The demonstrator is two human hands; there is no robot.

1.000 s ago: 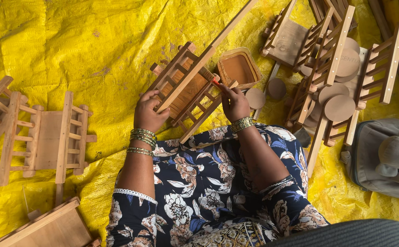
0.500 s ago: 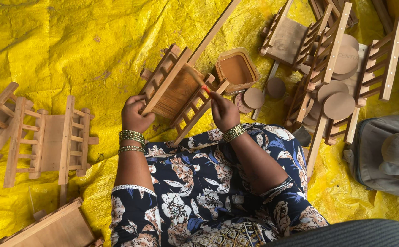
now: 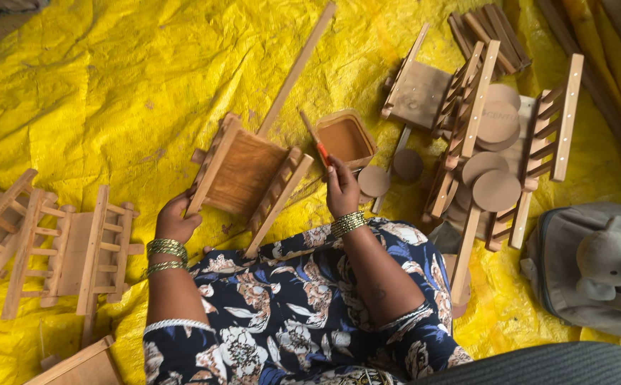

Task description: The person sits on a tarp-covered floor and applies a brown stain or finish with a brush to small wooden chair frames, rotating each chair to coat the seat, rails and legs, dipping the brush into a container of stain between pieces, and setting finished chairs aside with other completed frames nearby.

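left hand (image 3: 176,221) gripping the slatted wooden toy cart (image 3: 247,178) by its edge, right hand (image 3: 341,191) pinching an orange-handled brush (image 3: 315,140) (tip over the square tub of brown paint (image 3: 346,138))

We see the wooden rack (image 3: 247,178) lying on the sheet (image 3: 111,85) between our hands, the tub (image 3: 346,139) just right of it, discs (image 3: 492,189) farther right, more racks (image 3: 61,249) at left.

left hand (image 3: 176,219): fingers curled in a grip | right hand (image 3: 342,188): pinching, raised | wrists bangled
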